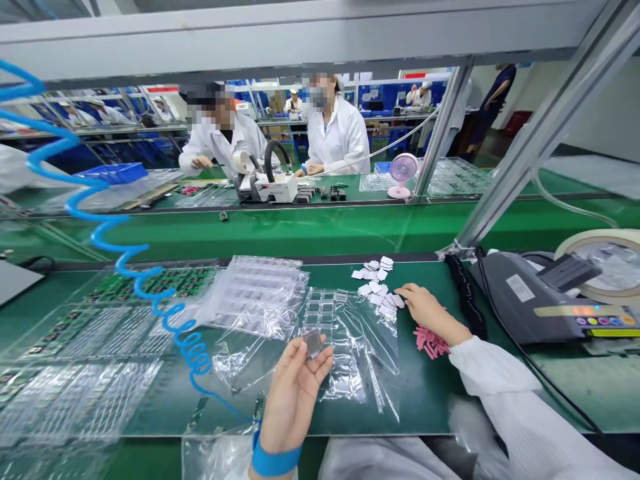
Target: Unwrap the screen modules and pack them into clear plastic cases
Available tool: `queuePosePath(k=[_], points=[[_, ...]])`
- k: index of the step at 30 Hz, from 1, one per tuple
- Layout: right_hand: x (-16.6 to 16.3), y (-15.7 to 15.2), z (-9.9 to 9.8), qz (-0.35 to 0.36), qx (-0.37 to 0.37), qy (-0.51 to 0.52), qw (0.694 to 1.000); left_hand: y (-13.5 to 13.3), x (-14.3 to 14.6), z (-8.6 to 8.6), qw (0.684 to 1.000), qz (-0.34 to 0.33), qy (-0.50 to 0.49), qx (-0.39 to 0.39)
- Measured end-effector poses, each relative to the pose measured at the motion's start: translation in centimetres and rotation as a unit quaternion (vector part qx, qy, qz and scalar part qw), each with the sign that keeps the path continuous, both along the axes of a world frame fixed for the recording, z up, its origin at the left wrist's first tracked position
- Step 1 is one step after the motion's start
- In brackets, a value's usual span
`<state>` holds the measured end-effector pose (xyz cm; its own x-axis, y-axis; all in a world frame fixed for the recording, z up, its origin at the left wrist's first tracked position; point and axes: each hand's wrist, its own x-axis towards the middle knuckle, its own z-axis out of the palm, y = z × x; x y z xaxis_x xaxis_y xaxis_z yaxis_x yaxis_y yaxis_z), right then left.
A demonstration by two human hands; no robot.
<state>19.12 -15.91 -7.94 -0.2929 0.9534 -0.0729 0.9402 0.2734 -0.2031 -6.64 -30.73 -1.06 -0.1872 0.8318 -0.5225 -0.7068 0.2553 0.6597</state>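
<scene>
My left hand (pixel 299 380), wearing a blue wrist strap (pixel 276 459), is closed on a small square display module (pixel 313 343) with a greyish face, held between thumb and fingers. Beneath it lies a clear plastic tray (pixel 320 308) with square pockets, partly covered by a clear plastic bag (pixel 373 353). Over to the right, my right hand (pixel 425 310) has its fingers stretched out and slightly apart at the edge of a pile of small white square pieces (pixel 376 288). No piece shows clearly between them. Pink strips (pixel 429 341) are heaped under that wrist.
Stacked clear trays (pixel 255 293) and trays of green circuit boards (pixel 165 283) cover the left. A coiled blue hose (pixel 135 250) hangs in front of them. At right stand a grey machine (pixel 530 293) and a tape roll (pixel 600 250). Co-workers (pixel 337 133) sit across the bench.
</scene>
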Motion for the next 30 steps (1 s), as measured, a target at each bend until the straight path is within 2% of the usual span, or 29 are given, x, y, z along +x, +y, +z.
queuePosePath(k=[5, 9, 13, 17, 25, 28, 30], points=[[0.5, -0.3, 0.1, 0.045, -0.012, -0.019, 0.999, 0.3, 0.7, -0.2, 0.996, -0.049, 0.066, 0.043], [1.0, -2.0, -0.2, 0.057, 0.007, -0.012, 0.998, 0.4, 1.7, -0.3, 0.988, -0.06, 0.127, 0.059], [1.9, -3.6, -0.7, 0.052, 0.039, 0.019, 0.998, 0.3, 3.2, -0.8, 0.968, -0.1, 0.215, 0.085], [2.9, -4.5, -1.1, 0.03, 0.073, 0.047, 0.996, 0.3, 5.1, -1.9, 0.927, -0.159, 0.318, 0.119], [4.2, -5.7, -2.3, 0.016, 0.141, 0.102, 0.985, 0.2, 10.9, -4.7, 0.816, -0.26, 0.476, 0.198], [4.3, -6.4, -1.8, 0.032, 0.147, 0.126, 0.981, 0.1, 11.2, -4.7, 0.791, -0.277, 0.508, 0.199], [3.4, -7.4, -0.9, 0.047, 0.143, 0.139, 0.979, -0.1, 10.0, -3.9, 0.782, -0.269, 0.529, 0.19]])
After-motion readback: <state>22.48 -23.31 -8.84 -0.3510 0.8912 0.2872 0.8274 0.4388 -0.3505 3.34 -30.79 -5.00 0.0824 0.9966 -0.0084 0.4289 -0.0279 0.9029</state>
